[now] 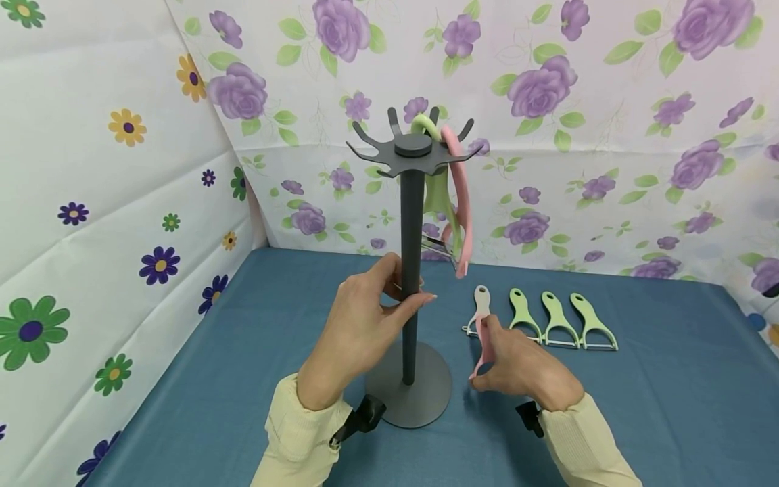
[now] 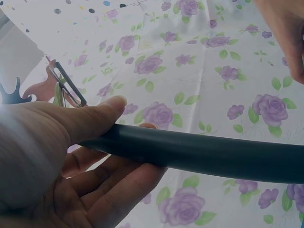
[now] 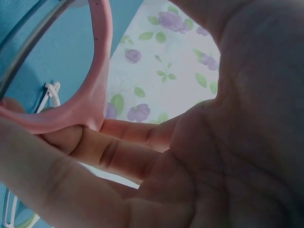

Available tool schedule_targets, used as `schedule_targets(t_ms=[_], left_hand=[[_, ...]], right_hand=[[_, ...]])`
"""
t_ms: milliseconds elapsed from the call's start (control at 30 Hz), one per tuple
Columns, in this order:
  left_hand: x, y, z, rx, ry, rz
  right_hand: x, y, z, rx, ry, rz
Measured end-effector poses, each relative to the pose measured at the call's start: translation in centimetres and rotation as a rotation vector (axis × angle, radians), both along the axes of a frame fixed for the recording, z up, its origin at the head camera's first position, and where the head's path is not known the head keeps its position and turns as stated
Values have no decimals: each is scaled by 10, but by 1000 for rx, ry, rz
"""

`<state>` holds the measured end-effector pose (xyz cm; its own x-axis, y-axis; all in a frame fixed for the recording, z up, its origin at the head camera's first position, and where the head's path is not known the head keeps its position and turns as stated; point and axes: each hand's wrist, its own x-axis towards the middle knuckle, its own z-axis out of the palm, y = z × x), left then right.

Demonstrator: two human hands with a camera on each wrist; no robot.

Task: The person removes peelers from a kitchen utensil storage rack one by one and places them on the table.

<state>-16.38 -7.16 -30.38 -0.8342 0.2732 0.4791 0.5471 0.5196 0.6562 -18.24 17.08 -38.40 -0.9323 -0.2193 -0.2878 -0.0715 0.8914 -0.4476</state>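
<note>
My left hand (image 1: 359, 325) grips the dark pole (image 1: 411, 230) of a round-based stand with a ring of hooks on top. In the left wrist view the thumb lies over the pole (image 2: 199, 151) and the fingers pass beneath it. My right hand (image 1: 517, 362) holds a pink peeler (image 1: 485, 343) just right of the stand's base. Close up in the right wrist view, fingers touch the frame of the pink peeler (image 3: 97, 80), beside its metal blade. A green peeler (image 1: 435, 193) and another pink peeler (image 1: 461, 193) hang from the stand's right-hand hooks.
Behind my right hand lie a pale peeler (image 1: 482, 297) and a row of three green peelers (image 1: 555, 314) on the blue tablecloth (image 1: 669, 379). The stand's round base (image 1: 420, 406) rests on the cloth. Flowered sheets (image 1: 548, 169) rise at the back and left.
</note>
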Motion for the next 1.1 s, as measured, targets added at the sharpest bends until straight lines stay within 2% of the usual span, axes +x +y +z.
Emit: schedule_targets(t_ms=[800, 1100], left_hand=[[0, 0, 0, 0, 1, -5], [-1, 0, 0, 6, -2, -9]], right_hand=[[1, -4, -9, 40, -28, -4], [3, -6, -11, 53, -67, -4]])
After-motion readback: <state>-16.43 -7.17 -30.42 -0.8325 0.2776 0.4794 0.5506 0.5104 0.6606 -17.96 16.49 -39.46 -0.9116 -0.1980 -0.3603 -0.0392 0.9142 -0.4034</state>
